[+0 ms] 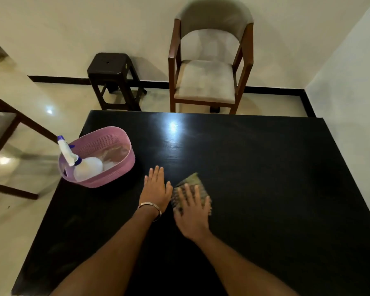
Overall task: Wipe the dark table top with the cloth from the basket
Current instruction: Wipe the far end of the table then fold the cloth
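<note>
pink plastic basket (107,146) stands near the left edge of the dark table top (254,167), with a white spray bottle (81,165) lying inside it, nozzle poking over the rim. just right of it, the left hand (156,189) lies flat on the wood, fingers straight. touching beside it, the right hand (191,212) presses flat on the folded greenish cloth (192,184), fingers spread.

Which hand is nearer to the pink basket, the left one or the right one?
The left. The left hand lies flat on the dark table, just right of the pink basket and apart from it. The right hand presses on the cloth, farther right.
</note>
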The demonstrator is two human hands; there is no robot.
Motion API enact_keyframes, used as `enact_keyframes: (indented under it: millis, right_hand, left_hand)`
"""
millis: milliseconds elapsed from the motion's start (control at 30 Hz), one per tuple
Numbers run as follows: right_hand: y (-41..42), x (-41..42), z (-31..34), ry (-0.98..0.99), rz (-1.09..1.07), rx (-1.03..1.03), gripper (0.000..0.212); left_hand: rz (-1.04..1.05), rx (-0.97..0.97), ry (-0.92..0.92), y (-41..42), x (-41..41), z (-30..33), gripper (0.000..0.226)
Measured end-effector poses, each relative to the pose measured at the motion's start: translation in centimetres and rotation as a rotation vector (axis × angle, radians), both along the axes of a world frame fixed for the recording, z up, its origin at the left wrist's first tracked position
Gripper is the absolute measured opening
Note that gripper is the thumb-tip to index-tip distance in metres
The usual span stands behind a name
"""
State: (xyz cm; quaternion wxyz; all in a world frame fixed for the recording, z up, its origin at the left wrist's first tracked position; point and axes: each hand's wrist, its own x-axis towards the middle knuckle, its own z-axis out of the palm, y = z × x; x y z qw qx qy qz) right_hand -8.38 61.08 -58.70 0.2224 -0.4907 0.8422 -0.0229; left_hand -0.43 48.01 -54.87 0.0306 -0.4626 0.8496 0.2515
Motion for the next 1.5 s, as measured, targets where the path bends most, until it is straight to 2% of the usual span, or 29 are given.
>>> enact_keyframes:
  millis: [133,200,233,300,433,500,567,633,700,800,967,1033,1100,1167,1233,1300,1400,1500]
  right_hand:
    - [3.2,4.5,0.3,-0.053,0.42,-0.031,0.067]
    - [5.6,3.3,-0.3,-0.024,0.528,-0.038,0.067]
    - [6.9,2.0,-0.6,-0.006,0.517,-0.049,0.068]
    - [9.3,-1.8,-0.7,0.02,0.317,-0.022,0.068]
    - [14.9,-11.4,0.0,0.122,-0.326,0.117,0.064]
    - [17.0,-14.5,0.6,0.072,-0.587,0.177,0.065]
    - [17.0,-14.6,1.1,0.006,-0.768,0.217,0.067]
    - [14.6,-12.2,1.3,-0.001,-0.845,0.23,0.067]
    - [10.9,-8.1,1.3,0.037,-0.773,0.194,0.068]
    - [4.2,0.2,1.2,0.05,-0.551,0.134,0.069]
    - [-4.4,12.4,1.3,-0.057,-0.06,0.112,0.069]
    - [-6.0,15.3,1.8,-0.099,0.132,0.126,0.069]
    - [-7.0,16.8,2.2,-0.172,0.226,0.128,0.067]
    - [-7.6,17.0,2.9,-0.294,0.177,0.065,0.06]
    - [-7.7,16.5,3.6,-0.391,0.013,-0.108,0.05]
    - [-7.4,15.1,3.9,-0.334,-0.136,-0.203,0.049]
    - [-6.7,12.8,4.1,-0.229,-0.265,-0.041,0.065]
    - [-7.2,12.6,4.5,-0.237,-0.257,0.121,0.075]
  left_hand:
    - [0.063,-0.021,-0.035,1.2,3.1,0.8,0.061]
    - [0.103,-0.034,-0.018,1.9,4.1,0.9,0.061]
    - [0.112,-0.039,-0.015,2.2,4.4,0.9,0.061]
    - [0.115,-0.046,-0.011,2.6,4.8,0.8,0.06]
    - [0.088,-0.028,0.019,2.3,4.7,0.5,0.061]
    - [0.059,-0.02,0.033,1.7,4.7,0.3,0.061]
    - [0.022,-0.014,0.04,0.8,5.3,0.2,0.061]
    - [-0.038,-0.021,0.026,-0.4,6.4,0.2,0.061]
    - [-0.113,-0.039,0.006,-1.6,7.3,0.3,0.061]
    - [-0.146,-0.02,0.021,-3.5,9.0,0.3,0.061]
    - [-0.117,0.027,0.062,-5.9,12.9,-0.6,0.056]
    - [-0.079,0.042,0.087,-6.6,14.4,-1.0,0.053]
    - [-0.037,0.05,0.104,-6.9,15.7,-1.0,0.05]
    - [-0.007,0.045,0.115,-7.0,16.8,-1.2,0.046]
    - [-0.005,0.057,0.124,-7.1,17.7,-1.4,0.042]
    - [-0.012,0.09,0.123,-7.0,18.1,-1.6,0.04]
    - [-0.031,0.128,0.103,-6.6,18.4,-1.5,0.039]
    - [-0.059,0.14,0.086,-6.2,18.6,-1.7,0.039]
